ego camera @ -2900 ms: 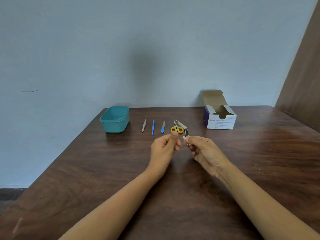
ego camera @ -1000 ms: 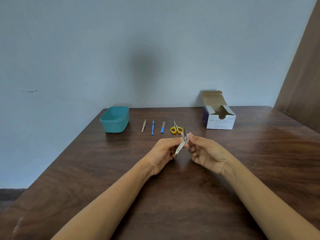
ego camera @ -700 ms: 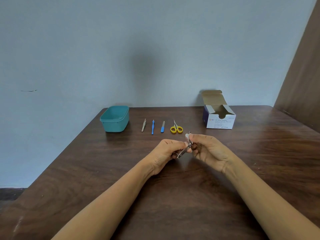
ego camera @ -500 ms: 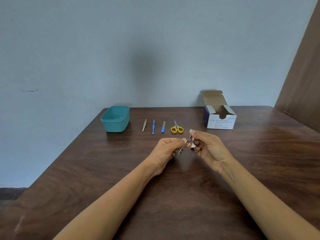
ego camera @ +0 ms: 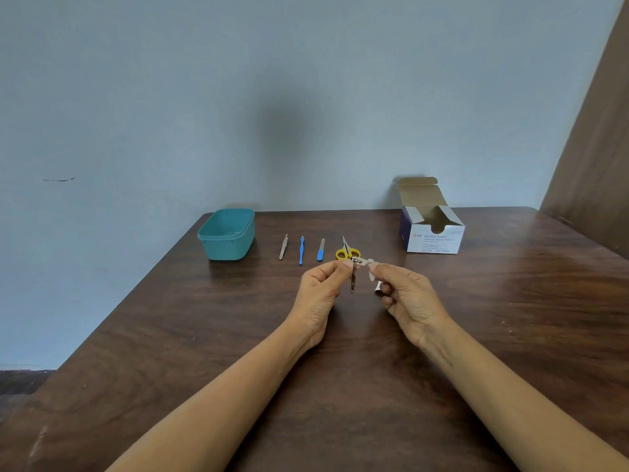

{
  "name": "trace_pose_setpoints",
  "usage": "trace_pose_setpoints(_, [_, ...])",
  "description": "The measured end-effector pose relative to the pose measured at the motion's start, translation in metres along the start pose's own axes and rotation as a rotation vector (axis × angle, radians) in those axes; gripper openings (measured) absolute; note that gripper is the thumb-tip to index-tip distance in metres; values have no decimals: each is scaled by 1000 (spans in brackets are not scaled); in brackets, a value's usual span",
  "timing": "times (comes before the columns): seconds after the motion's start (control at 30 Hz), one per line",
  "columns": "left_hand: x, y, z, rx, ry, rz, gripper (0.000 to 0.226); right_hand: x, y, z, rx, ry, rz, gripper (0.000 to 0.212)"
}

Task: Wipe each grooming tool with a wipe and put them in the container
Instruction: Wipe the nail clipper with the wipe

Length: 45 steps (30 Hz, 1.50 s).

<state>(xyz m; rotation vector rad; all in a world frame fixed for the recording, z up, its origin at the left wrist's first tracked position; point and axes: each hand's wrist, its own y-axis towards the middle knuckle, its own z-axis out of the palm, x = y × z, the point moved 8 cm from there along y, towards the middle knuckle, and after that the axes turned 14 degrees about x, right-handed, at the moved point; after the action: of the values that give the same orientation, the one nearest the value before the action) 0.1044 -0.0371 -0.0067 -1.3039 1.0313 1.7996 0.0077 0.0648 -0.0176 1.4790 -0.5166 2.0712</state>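
Head view showed the teal container (ego camera: 226, 236) standing at the far edge of the dark wooden table (ego camera: 340, 386). To the right of the container lay a row: metal tweezers (ego camera: 283, 247), a slim blue-handled tool (ego camera: 301, 251), a blue-handled nail file (ego camera: 321, 250) and yellow-handled scissors (ego camera: 345, 252). Farther right of the container stood an open box of alcohol swabs (ego camera: 434, 238). Nearer the person than the container and to its right, just in front of the scissors, both hands were raised over the table. The left hand (ego camera: 318, 291) had its fingers curled, thumb and forefinger pinching the top end of a metal nail clipper (ego camera: 353, 279) that hung downward. The right hand (ego camera: 408, 298) pinched a small white wipe (ego camera: 371, 269) between thumb and forefinger, its other fingers curled, the wipe touching the clipper's upper end.
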Motion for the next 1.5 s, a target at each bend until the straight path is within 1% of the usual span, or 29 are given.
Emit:
trace_pose_setpoints(0.1, [-1,0,0,-11,-21,2,19,-4,0,1,8,-37,29,13])
trace_pose_setpoints(0.2, [1,2,-6,-35,-60,-1,24,-6,0,5,44,-59,52,8])
trace_pose_setpoints(0.3, [1,4,-10,-40,-65,-8,18,-6,0,8,75,-69,65,7])
trace_pose_setpoints(0.37, [0,4,-10,-32,-47,-16,22,-5,0,2,31,-42,74,3])
trace_pose_setpoints(0.47, [0,3,-2,8,-26,-38,23,-7,1,-7,-23,32,86,4])
trace_pose_setpoints(0.67, [1,2,-1,13,-30,-74,23,-6,2,-6,27,99,125,11])
trace_pose_setpoints(0.73, [1,2,-2,17,-25,-69,23,-4,2,-6,44,65,124,13])
trace_pose_setpoints(0.87, [1,3,-1,38,-10,-39,23,2,1,-8,27,-86,103,7])
trace_pose_setpoints(0.93, [1,3,-2,35,0,-33,31,3,1,-6,42,-116,99,7])
trace_pose_setpoints(1.0, [2,4,-4,20,2,-37,40,3,1,-3,67,-136,100,11])
trace_pose_setpoints(1.03, [3,5,-5,12,-2,-37,39,1,1,-1,79,-146,100,15])
trace_pose_setpoints(1.1, [4,5,-7,3,-11,-35,26,-2,1,4,104,-173,102,20])
trace_pose_setpoints(1.17, [5,5,-7,13,-19,-31,17,-6,0,8,131,-213,112,17])
trace_pose_setpoints(1.3, [9,5,-5,36,-42,-47,23,-7,-1,10,158,-257,128,11])
trace_pose_setpoints(1.37, [9,5,-4,44,-52,-56,26,-5,-3,12,163,-289,127,14])
trace_pose_setpoints(1.43, [8,4,-3,48,-65,-61,24,-4,-4,13,163,-339,124,18])
trace_pose_setpoints(1.5, [8,4,-2,52,-91,-66,27,-2,-6,15,161,-397,127,17])
